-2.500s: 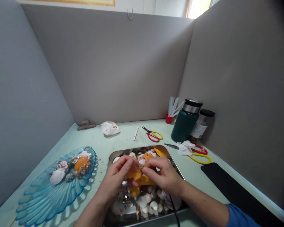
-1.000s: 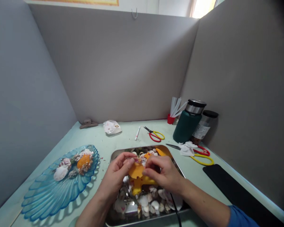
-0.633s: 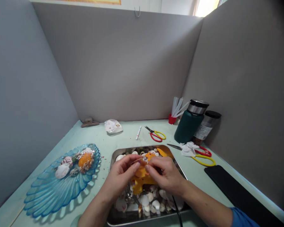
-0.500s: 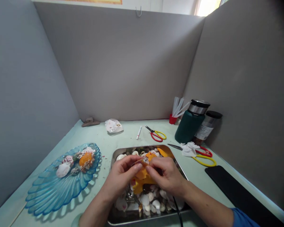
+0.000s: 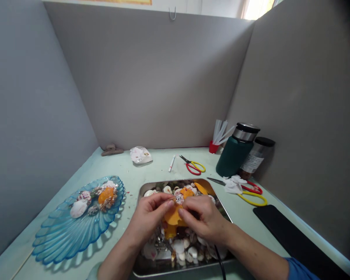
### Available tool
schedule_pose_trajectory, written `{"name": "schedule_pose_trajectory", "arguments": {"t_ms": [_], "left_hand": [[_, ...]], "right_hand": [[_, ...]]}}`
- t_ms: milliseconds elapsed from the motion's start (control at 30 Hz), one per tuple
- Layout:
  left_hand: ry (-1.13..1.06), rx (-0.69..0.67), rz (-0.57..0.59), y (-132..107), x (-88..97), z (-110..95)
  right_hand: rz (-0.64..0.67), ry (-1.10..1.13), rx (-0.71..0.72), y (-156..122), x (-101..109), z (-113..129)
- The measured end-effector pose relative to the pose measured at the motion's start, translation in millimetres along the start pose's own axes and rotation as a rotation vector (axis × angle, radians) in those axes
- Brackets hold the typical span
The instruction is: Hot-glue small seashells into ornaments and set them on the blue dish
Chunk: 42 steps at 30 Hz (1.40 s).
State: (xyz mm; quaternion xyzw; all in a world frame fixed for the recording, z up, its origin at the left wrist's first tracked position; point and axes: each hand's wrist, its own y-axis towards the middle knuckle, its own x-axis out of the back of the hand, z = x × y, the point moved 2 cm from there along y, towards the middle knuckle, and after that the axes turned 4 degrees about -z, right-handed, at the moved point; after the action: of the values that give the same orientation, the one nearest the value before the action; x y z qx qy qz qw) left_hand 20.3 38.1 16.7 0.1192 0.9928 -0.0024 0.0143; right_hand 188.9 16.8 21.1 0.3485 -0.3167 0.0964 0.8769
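Observation:
Both hands meet over a metal tray [image 5: 140, 272] full of shells. My left hand [image 5: 153, 214] is closed in a pinch, with a thin sliver showing at its fingertips. My right hand [image 5: 205, 217] is also closed, thumb against fingers, beside it. Just below the fingertips an orange, flat-looking piece [image 5: 174, 216] shows; whether either hand grips it I cannot tell. Under it lies a yellow object [image 5: 170, 232], partly covered. White shells [image 5: 179, 247] and more orange pieces [image 5: 186, 192] fill the tray around the hands.
At left stands a blue shell-shaped dish [image 5: 72, 237] with shells on it. Behind the tray lie scissors [image 5: 196, 167], a white pen [image 5: 172, 163] and a crumpled packet [image 5: 140, 155]. Larger scissors [image 5: 252, 193], a green bottle [image 5: 235, 155] and a black cable [image 5: 220, 260] are at right.
My hands stay together over the tray, with only slight finger movement. The orange piece below the fingertips has shifted a little in angle. Nothing else has visibly moved on the table.

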Motion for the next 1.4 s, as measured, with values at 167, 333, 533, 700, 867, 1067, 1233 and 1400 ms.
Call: {"name": "schedule_pose_trajectory", "arguments": {"t_ms": [167,333,533,700,867,1067,1233,1400], "left_hand": [[-0.096,0.092,0.067,-1.7,-5.3,0.0],[-0.106,0.091,0.058,-1.9,-5.4,0.2],[-0.004,0.017,0.008,0.2,-2.6,2.2],[0.030,0.010,0.021,-0.6,-5.4,2.7],[0.028,0.014,0.029,-1.1,-5.8,-0.5],[0.026,-0.014,0.025,-1.6,-3.0,-0.5],[0.002,-0.007,0.049,-2.7,-0.9,-1.6],[-0.034,0.014,0.054,-2.8,-0.3,-3.5]], "right_hand": [[-0.043,0.014,-0.043,2.3,4.0,-0.7],[-0.055,0.012,-0.055,2.8,5.7,-0.4],[-0.101,0.033,-0.098,0.5,5.2,-2.3],[-0.186,0.075,-0.114,0.6,6.7,-3.3],[-0.182,0.078,-0.084,1.0,6.9,-3.7],[-0.152,0.046,-0.074,0.0,5.2,-4.9],[-0.114,0.022,-0.031,0.7,4.9,-1.0],[-0.086,0.002,-0.028,1.3,5.0,-0.7]]}}
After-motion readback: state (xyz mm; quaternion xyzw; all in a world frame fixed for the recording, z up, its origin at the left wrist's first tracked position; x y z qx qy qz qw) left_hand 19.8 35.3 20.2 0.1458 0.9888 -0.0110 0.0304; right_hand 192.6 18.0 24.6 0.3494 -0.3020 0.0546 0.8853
